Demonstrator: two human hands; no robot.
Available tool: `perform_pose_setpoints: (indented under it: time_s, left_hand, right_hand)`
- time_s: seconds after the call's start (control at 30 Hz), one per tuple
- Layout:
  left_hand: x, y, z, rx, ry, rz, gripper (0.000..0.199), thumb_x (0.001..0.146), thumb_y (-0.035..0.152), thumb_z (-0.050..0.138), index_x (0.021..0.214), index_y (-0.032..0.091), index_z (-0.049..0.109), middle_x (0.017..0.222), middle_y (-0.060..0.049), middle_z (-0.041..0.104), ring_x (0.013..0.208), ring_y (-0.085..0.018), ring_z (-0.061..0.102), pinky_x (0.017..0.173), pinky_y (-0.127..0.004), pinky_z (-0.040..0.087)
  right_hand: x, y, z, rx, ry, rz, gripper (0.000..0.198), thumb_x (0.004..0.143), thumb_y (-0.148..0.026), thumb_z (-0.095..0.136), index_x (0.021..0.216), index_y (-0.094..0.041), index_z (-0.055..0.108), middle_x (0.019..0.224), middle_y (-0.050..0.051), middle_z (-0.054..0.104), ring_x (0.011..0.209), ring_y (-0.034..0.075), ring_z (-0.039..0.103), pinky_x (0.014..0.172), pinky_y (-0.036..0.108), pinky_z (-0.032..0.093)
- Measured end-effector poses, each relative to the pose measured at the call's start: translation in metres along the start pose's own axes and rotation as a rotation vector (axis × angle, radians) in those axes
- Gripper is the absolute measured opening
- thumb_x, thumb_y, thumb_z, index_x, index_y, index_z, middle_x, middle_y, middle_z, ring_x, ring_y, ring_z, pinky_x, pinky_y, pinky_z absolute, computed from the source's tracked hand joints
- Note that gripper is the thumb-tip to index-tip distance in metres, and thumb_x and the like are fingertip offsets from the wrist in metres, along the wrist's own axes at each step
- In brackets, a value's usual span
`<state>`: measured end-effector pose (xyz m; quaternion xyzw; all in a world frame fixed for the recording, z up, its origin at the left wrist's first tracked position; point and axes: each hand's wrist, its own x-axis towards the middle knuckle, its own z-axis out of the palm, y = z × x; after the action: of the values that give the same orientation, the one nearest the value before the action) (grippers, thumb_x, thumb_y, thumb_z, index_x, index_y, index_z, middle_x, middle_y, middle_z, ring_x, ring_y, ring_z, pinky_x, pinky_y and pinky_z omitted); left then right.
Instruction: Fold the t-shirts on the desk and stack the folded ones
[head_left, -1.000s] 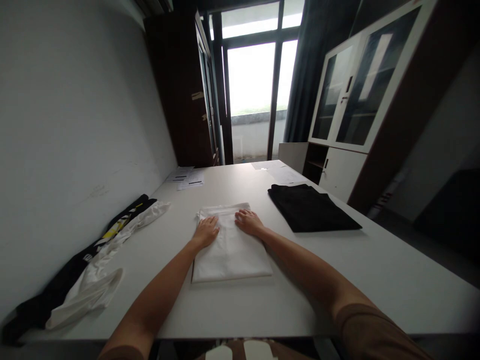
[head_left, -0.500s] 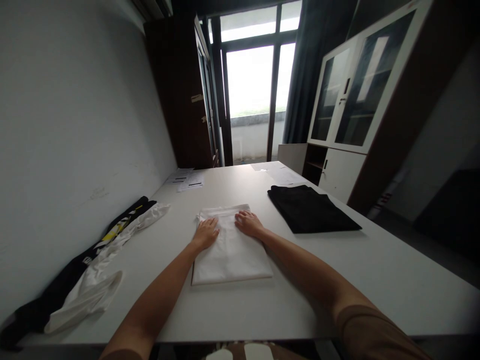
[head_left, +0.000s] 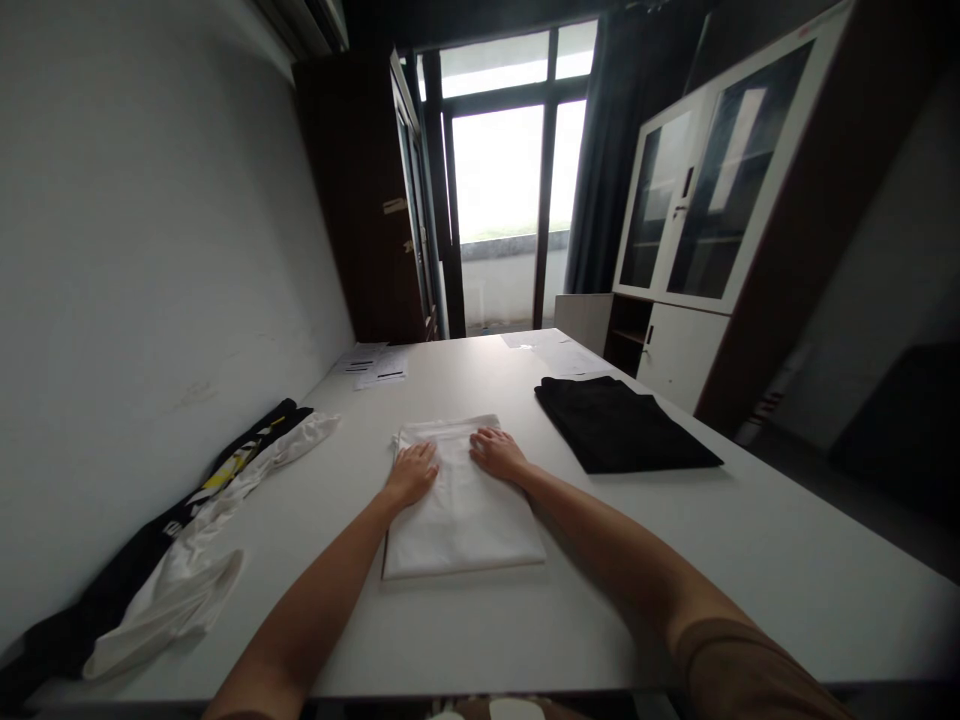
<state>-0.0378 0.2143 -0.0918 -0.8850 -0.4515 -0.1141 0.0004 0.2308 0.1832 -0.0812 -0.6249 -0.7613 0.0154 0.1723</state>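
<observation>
A white cloth garment (head_left: 465,530), folded into a rectangle, lies flat on the white table (head_left: 600,610) in front of me. My left hand (head_left: 413,472) rests on its upper left part, palm down with the fingers stretched forward. On the upper right part lies my right hand (head_left: 498,452), also flat, its fingers pointing left and away from me. Both hands press on the top of the cloth without gripping it. To the right, apart from my hands, is a folded black cloth (head_left: 622,425).
Along the wall on the left lie a crumpled black garment (head_left: 150,550) with yellow and white print and a crumpled white garment (head_left: 176,600). Paper sheets (head_left: 375,365) lie at the far left and more papers (head_left: 562,352) at the far right. A white cabinet (head_left: 686,340) stands beyond the table's right side.
My view has tilted up slightly, so things sit a little lower. Both hands stay in the same place on the white cloth.
</observation>
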Motion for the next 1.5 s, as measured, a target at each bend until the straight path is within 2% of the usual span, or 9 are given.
perform_pose_setpoints:
  time_s: [0.4, 1.5]
  left_hand:
    - [0.001, -0.003, 0.004, -0.003, -0.002, -0.004, 0.053, 0.104, 0.038, 0.045, 0.154, 0.019, 0.046, 0.164, -0.013, 0.041, 0.151, -0.029, 0.037, 0.125, -0.056, 0.025]
    - [-0.002, 0.004, -0.006, -0.002, -0.023, -0.011, 0.054, 0.104, 0.036, 0.043, 0.155, 0.019, 0.044, 0.164, -0.015, 0.04, 0.152, -0.03, 0.036, 0.125, -0.056, 0.024]
  right_hand:
    - [-0.001, -0.002, -0.004, 0.003, -0.011, 0.007, 0.046, 0.1, -0.049, 0.051, 0.141, -0.03, 0.062, 0.154, 0.007, 0.053, 0.144, 0.027, 0.043, 0.119, 0.041, 0.028]
    - [0.001, -0.002, -0.001, 0.006, -0.024, 0.017, 0.047, 0.1, -0.05, 0.052, 0.142, -0.031, 0.061, 0.155, 0.007, 0.052, 0.143, 0.028, 0.044, 0.118, 0.043, 0.029]
